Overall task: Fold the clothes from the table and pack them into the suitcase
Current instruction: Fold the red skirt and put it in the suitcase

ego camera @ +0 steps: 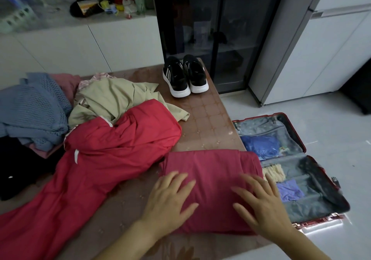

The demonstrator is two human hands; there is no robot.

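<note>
A folded dark-pink garment (212, 167) lies at the near right corner of the brown table (208, 123). My left hand (170, 197) and my right hand (261, 203) rest flat on top of it, fingers spread, holding nothing. To the left sprawls an unfolded red garment with white stripes (104, 155). Behind it lie a beige garment (114, 97), a blue knit (34, 107) and a black garment (18, 167). The red suitcase (301, 145) lies open on the floor to the right, with blue, cream and purple items inside.
A pair of black sneakers with white soles (184, 75) stands at the table's far right corner. Behind it is a dark glass cabinet (218, 29). A white counter (60, 21) with clutter runs along the back left. A grey fridge (321, 39) stands at the right.
</note>
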